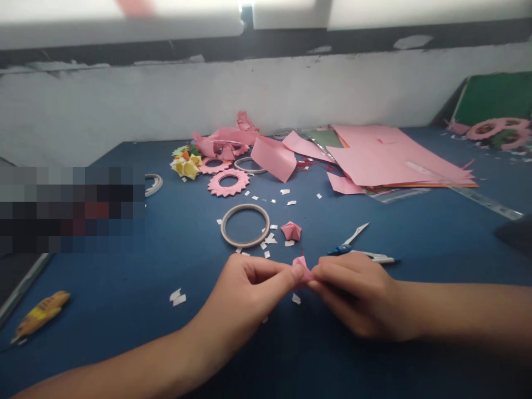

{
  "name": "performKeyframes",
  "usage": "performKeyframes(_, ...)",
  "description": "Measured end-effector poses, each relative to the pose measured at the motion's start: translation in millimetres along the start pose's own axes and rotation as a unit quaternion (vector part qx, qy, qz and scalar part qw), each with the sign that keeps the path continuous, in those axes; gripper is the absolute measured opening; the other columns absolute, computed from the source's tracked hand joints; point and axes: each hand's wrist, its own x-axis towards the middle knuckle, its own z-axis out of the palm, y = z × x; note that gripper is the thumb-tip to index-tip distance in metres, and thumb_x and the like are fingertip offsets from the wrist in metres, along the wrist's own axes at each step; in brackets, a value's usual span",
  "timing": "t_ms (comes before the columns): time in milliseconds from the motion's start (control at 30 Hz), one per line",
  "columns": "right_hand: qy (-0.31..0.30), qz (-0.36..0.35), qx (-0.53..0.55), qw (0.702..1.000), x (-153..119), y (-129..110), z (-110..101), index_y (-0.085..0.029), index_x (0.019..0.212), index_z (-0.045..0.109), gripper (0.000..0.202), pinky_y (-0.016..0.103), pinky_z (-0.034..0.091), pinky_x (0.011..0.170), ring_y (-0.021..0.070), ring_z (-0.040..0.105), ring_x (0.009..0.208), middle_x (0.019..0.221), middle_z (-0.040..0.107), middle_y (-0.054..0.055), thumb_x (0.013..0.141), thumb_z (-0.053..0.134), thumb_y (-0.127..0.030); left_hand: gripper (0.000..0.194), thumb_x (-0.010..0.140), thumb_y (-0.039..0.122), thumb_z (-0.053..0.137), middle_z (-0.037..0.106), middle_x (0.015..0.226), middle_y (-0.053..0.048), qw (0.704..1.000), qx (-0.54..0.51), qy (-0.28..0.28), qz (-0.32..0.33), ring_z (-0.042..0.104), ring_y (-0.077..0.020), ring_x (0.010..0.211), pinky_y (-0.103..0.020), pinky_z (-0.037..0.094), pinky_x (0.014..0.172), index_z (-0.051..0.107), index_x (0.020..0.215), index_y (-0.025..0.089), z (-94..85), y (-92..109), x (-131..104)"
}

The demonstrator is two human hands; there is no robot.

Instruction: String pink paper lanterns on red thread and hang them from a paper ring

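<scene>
Between the fingertips of both hands is a small folded piece of pink paper, with a thin red thread sticking up from its top. My left hand pinches it from the left, thumb in front. From the right, my right hand pinches its edge, fingers curled. Just beyond lies a folded pink paper flower. A roll of double-sided tape rests flat to its left. Behind my right hand is a blue and white compass, partly covered by the hand.
Small white paper scraps dot the blue table. Pink sheets are stacked at the back right under a clear ruler. Pleated pink rings and yellow folded paper sit at the back. A tan striped pouch lies left.
</scene>
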Motion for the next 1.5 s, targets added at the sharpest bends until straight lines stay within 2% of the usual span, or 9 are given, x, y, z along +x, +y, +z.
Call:
performKeyframes(100,0.004,0.003,-0.005,1.000,0.0,0.1,0.3,-0.017,0.079,0.050,0.016,0.022,0.032,0.052,0.0088,0.041,0.054,0.063,0.051,-0.002,0.093,0.043,-0.016,0.030,0.074,0.044,0.066,0.042,0.043,0.003,1.000,0.014,0.009,-0.005,0.026,-0.0073,0.047,-0.023,0.016,0.045,0.078,0.070,0.017,0.2,0.6,-0.1)
performKeyframes(267,0.006,0.007,-0.013,1.000,0.9,-0.7,0.7,-0.017,0.078,0.051,0.018,0.022,0.032,0.051,0.0088,0.041,0.053,0.062,0.050,-0.002,0.093,0.043,-0.016,0.028,0.074,0.043,0.065,0.063,0.052,-0.003,0.999,0.026,0.025,0.018,0.047,-0.0149,0.055,-0.025,0.031,0.050,0.079,0.070,0.018,2.2,1.4,-0.1)
performKeyframes(400,0.009,0.006,-0.013,1.000,0.2,-0.4,1.3,-0.017,0.078,0.051,0.018,0.022,0.032,0.051,0.0089,0.042,0.053,0.062,0.051,-0.001,0.094,0.042,-0.016,0.025,0.075,0.040,0.065,0.068,0.059,-0.003,0.999,0.022,0.028,0.022,0.053,-0.0172,0.062,-0.026,0.038,0.058,0.079,0.073,0.020,2.4,2.1,0.8)
performKeyframes(600,0.014,-0.010,-0.023,1.000,-0.7,-1.5,0.1,-0.017,0.079,0.050,0.016,0.022,0.032,0.051,0.0091,0.042,0.053,0.062,0.051,-0.002,0.093,0.043,-0.017,0.027,0.078,0.042,0.063,0.061,0.059,0.000,0.999,0.001,-0.035,0.020,0.045,-0.0115,0.059,-0.022,0.032,0.055,0.078,0.074,0.019,-1.3,1.8,2.2)
performKeyframes(833,0.022,-0.002,-0.023,0.999,-0.3,-2.0,-2.3,-0.018,0.080,0.050,0.017,0.021,0.032,0.050,0.0090,0.043,0.052,0.062,0.051,-0.002,0.094,0.041,-0.019,0.042,0.078,0.052,0.059,0.030,0.053,0.005,0.997,0.042,-0.072,0.000,0.022,-0.0081,0.052,-0.025,0.015,0.047,0.071,0.075,0.012,0.1,0.7,1.0)
performKeyframes(1033,0.068,0.022,-0.022,0.997,2.1,3.1,-0.8,-0.018,0.072,0.048,0.023,0.019,0.032,0.047,0.0061,0.043,0.048,0.058,0.050,-0.004,0.094,0.048,-0.027,0.036,0.076,0.049,0.064,0.029,0.056,0.005,0.999,-0.017,-0.047,-0.012,0.022,-0.0084,0.054,-0.024,0.015,0.047,0.069,0.072,0.013,0.5,3.4,1.1)
performKeyframes(1233,0.054,0.057,-0.020,0.997,3.4,2.9,-0.8,-0.019,0.081,0.053,0.014,0.018,0.033,0.046,0.0057,0.042,0.045,0.058,0.052,-0.006,0.091,0.052,-0.028,0.028,0.076,0.042,0.067,0.026,0.052,0.008,0.995,-0.091,-0.018,-0.024,0.014,-0.0064,0.049,-0.023,0.011,0.045,0.069,0.072,0.015,-2.6,0.5,4.5)
performKeyframes(1367,0.051,0.055,-0.021,0.997,2.6,1.7,-0.2,-0.019,0.083,0.054,0.007,0.019,0.034,0.048,0.0062,0.044,0.047,0.061,0.054,-0.005,0.090,0.053,-0.021,0.027,0.076,0.042,0.067,0.026,0.052,0.009,0.996,-0.084,-0.025,-0.018,0.015,-0.0061,0.048,-0.023,0.010,0.045,0.068,0.071,0.015,-2.6,0.8,6.2)
performKeyframes(1500,0.052,0.042,-0.026,0.997,3.3,0.9,-0.2,-0.019,0.083,0.055,0.007,0.019,0.034,0.048,0.0066,0.045,0.048,0.059,0.053,-0.005,0.090,0.053,-0.022,0.030,0.076,0.044,0.066,0.029,0.052,0.008,0.998,-0.057,-0.030,-0.010,0.017,-0.0063,0.048,-0.024,0.011,0.045,0.064,0.068,0.014,-2.0,2.0,6.1)
